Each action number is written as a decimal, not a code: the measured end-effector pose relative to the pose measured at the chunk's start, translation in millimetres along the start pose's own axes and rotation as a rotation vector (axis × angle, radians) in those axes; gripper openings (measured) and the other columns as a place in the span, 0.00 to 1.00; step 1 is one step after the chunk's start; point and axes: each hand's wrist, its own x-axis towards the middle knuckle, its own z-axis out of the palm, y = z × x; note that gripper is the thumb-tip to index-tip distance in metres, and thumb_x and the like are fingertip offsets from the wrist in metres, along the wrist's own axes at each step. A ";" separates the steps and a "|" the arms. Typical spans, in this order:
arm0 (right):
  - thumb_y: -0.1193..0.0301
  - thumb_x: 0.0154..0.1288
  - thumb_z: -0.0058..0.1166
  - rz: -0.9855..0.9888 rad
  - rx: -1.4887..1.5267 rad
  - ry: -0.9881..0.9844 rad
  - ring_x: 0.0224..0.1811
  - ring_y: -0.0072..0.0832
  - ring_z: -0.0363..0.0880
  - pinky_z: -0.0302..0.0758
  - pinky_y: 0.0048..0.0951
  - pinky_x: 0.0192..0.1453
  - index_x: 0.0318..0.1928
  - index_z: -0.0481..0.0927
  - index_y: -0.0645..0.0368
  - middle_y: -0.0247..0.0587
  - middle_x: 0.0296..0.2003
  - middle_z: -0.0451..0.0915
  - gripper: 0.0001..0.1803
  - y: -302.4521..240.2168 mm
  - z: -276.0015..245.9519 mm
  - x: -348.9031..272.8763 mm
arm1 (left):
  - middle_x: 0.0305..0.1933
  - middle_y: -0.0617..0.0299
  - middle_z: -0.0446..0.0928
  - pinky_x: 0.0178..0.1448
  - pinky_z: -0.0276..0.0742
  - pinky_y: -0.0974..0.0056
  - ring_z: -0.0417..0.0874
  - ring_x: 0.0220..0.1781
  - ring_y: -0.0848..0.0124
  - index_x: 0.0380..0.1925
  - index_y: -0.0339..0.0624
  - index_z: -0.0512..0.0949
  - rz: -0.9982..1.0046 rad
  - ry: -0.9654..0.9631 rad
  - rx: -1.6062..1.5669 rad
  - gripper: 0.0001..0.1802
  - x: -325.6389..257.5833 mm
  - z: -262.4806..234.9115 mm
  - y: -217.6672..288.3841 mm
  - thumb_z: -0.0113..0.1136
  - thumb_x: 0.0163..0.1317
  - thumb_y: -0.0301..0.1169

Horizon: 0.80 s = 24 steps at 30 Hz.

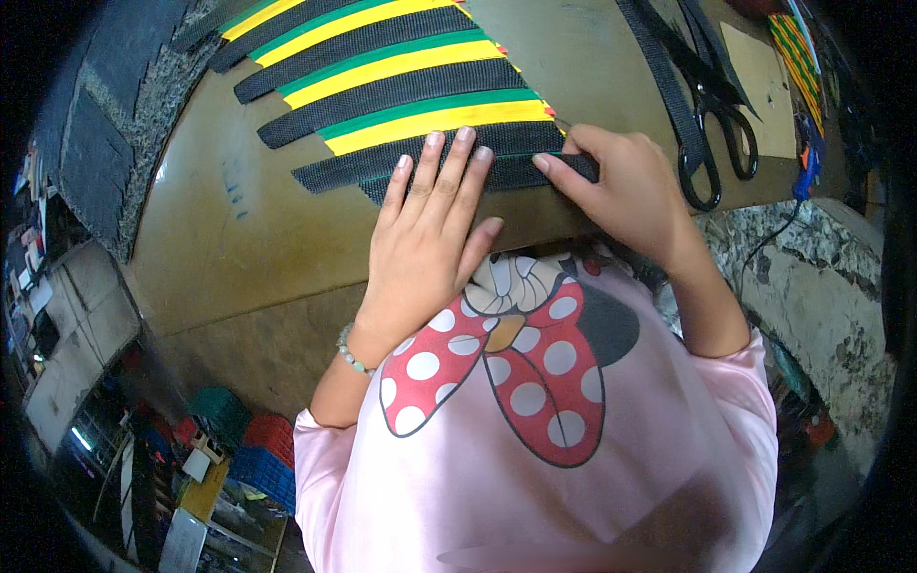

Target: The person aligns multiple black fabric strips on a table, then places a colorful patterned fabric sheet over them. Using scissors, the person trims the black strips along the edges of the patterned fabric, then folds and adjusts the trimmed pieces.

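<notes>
Several black webbing straps [420, 91] lie side by side on the brown table, with yellow strips [382, 137] and green strips [401, 113] between them. Their right ends form a slanting edge with small red bits along it. My left hand [427, 205] rests flat, fingers spread, on the nearest black straps. At the right end of the nearest strap [521, 174], my right hand [626, 186] has its thumb pressed on top and its fingers curled around the far side. Those fingertips are partly hidden.
Black-handled scissors [712, 91] lie at the right beside loose black straps [664, 76]. Beyond them are a tan card [769, 105] and a blue-handled tool [810, 167] with a cord. Rough dark sheets [119, 95] line the table's left side. Plastic crates [263, 470] stand below left.
</notes>
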 end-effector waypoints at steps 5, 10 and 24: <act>0.57 0.61 0.66 -0.045 -0.085 0.112 0.19 0.36 0.77 0.70 0.33 0.26 0.29 0.81 0.65 0.49 0.18 0.76 0.21 3.5 -5.7 -2.5 | 0.75 0.62 0.62 0.79 0.49 0.49 0.58 0.78 0.60 0.67 0.46 0.69 0.137 -0.008 -0.005 0.36 3.9 3.4 8.9 0.60 0.61 0.48; 0.57 0.60 0.65 0.134 0.133 0.018 0.30 0.48 0.84 0.76 0.41 0.34 0.32 0.83 0.66 0.58 0.26 0.81 0.20 17.4 -16.7 -8.1 | 0.76 0.59 0.61 0.78 0.49 0.47 0.58 0.78 0.57 0.68 0.45 0.67 0.151 -0.043 -0.032 0.36 6.1 5.2 4.5 0.61 0.62 0.47; 0.64 0.62 0.61 0.144 -0.143 0.091 0.36 0.46 0.82 0.77 0.42 0.39 0.37 0.83 0.63 0.55 0.33 0.81 0.13 15.1 -20.9 -15.2 | 0.75 0.58 0.62 0.78 0.48 0.47 0.58 0.78 0.57 0.69 0.45 0.66 0.143 -0.030 -0.031 0.36 6.0 5.3 4.5 0.60 0.63 0.46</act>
